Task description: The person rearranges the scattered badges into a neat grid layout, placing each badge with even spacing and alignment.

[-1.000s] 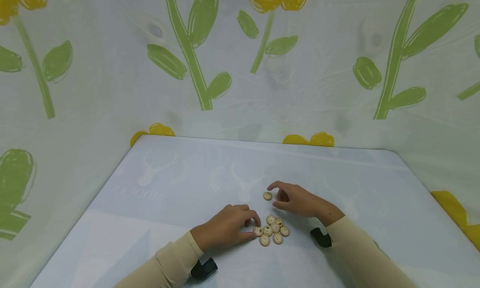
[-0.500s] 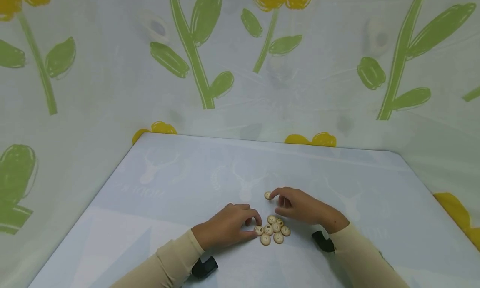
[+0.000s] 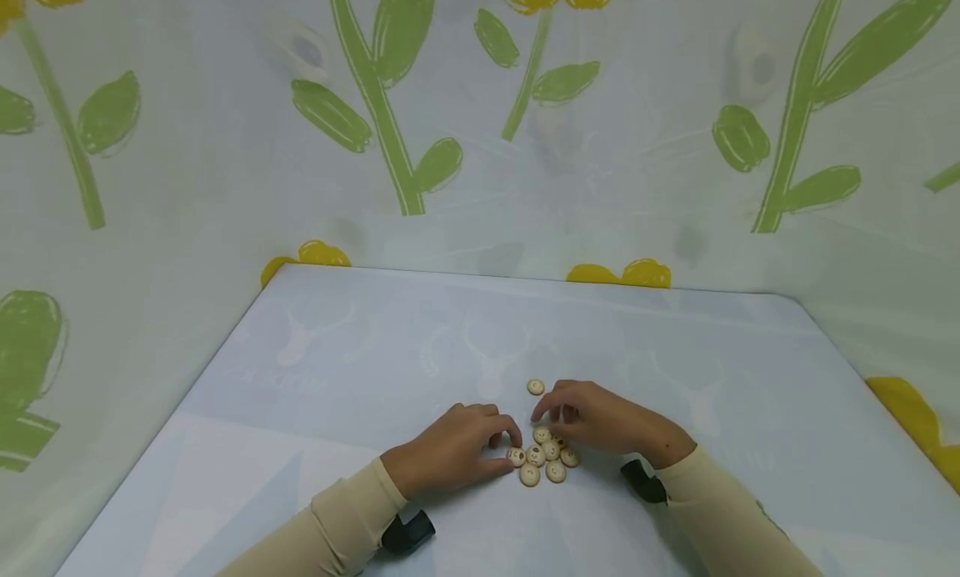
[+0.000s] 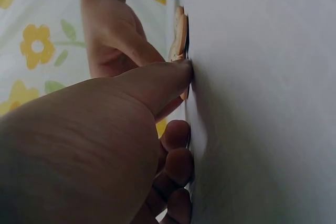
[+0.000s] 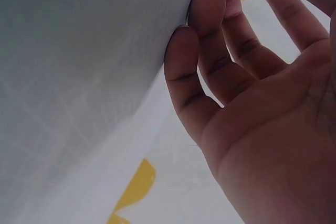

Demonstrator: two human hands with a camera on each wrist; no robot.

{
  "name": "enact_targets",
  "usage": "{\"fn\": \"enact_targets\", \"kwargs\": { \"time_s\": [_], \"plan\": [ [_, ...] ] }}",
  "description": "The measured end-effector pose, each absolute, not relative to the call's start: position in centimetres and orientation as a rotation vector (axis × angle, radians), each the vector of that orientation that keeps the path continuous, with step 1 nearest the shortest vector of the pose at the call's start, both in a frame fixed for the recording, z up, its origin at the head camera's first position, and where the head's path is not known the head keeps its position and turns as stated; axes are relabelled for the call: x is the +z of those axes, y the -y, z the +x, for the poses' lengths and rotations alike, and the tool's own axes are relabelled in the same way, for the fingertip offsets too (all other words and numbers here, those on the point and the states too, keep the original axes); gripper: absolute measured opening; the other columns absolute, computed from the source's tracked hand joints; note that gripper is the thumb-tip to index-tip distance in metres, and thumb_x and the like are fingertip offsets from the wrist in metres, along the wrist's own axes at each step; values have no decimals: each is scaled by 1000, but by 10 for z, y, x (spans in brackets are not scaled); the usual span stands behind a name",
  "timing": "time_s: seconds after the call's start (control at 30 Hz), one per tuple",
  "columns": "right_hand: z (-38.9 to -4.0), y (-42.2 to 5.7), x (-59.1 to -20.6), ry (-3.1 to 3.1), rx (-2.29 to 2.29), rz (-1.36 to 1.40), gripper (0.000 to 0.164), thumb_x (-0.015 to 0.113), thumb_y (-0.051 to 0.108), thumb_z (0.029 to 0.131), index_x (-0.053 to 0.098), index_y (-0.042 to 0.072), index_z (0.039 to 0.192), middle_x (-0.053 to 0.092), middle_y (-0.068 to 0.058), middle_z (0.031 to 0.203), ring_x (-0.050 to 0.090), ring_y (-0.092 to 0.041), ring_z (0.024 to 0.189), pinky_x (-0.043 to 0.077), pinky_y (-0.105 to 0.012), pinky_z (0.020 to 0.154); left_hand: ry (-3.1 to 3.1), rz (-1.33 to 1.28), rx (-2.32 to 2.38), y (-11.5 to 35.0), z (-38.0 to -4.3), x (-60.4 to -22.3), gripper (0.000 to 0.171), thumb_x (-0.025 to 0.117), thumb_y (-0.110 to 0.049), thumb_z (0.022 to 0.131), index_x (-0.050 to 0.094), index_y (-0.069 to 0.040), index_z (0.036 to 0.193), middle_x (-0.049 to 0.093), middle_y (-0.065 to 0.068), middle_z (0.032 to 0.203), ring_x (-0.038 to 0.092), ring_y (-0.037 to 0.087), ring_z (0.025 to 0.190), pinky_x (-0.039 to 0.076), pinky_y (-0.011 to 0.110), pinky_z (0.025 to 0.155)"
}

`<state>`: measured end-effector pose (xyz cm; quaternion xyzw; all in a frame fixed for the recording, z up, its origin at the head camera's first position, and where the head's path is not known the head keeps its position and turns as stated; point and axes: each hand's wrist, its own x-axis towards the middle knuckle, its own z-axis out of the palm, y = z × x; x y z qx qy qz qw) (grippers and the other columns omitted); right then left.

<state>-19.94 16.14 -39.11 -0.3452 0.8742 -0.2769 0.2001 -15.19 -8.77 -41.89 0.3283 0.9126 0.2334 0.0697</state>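
Several round, pale wooden discs with small dark markings lie in a tight cluster (image 3: pixel 551 450) on the table. My left hand (image 3: pixel 453 449) rests at its left side, pinching the leftmost disc (image 3: pixel 516 456) between thumb and index finger. In the left wrist view, the left thumb (image 4: pixel 163 80) presses down by the table beside the discs' edges (image 4: pixel 179 32). At the cluster's far side is my right hand (image 3: pixel 600 416), its fingers loosely bent around the top disc (image 3: pixel 542 434) without gripping it. Its fingertips (image 5: pixel 182 45) are down at the tabletop in the right wrist view.
One separate disc (image 3: pixel 536 387) lies beyond the cluster, just past the right hand's fingers. The pale table (image 3: pixel 360 335) ends at a far edge against a curtain (image 3: pixel 637 160) printed with flowers. A dark wrist device (image 3: pixel 408 534) sits under the left sleeve.
My right hand has left the separate disc and come nearer, to the cluster's far edge. That disc shows fully again. The left hand stays put.
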Motion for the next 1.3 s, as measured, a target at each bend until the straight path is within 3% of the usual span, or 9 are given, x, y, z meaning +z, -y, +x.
{"fn": "enact_targets", "kwargs": {
  "time_s": [0.63, 1.3],
  "plan": [
    [-193, -164, -393, -2406, -804, -1032, 24, 68, 8, 93, 74, 25, 109, 60, 5, 99, 51, -6, 80, 47, -22, 72, -2773, 1013, 692, 84, -148, -416, 20, 75, -37, 89, 70, -29, 107, 54, -15, 82, 46, -1, 73, 38, 23, 72],
    [-195, -163, -399, -2469, -749, -1031, 15, 72, 13, 91, 72, 22, 103, 58, 8, 91, 52, -5, 78, 47, -22, 70, -2789, 1030, 700, 82, -147, -420, 18, 75, -33, 89, 69, -29, 105, 56, -14, 83, 47, -1, 74, 37, 24, 72]
  ]
}}
